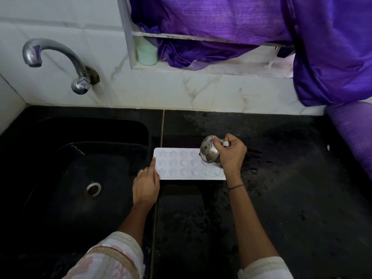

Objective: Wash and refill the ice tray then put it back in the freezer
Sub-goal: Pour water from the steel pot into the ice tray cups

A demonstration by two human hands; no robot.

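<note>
While right hand [231, 156] grips tilted cup [209, 153] over tray [181, 164] | left hand [146, 184] flat, steadying tray edge | refill seemingly underway; freezer remains.

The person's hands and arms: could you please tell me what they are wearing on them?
The left hand has a thin gold-coloured ring on one finger. The right hand has a thin dark beaded bracelet at its wrist. The left sleeve is cream with pink patches and a tan band; the right sleeve is cream.
</note>
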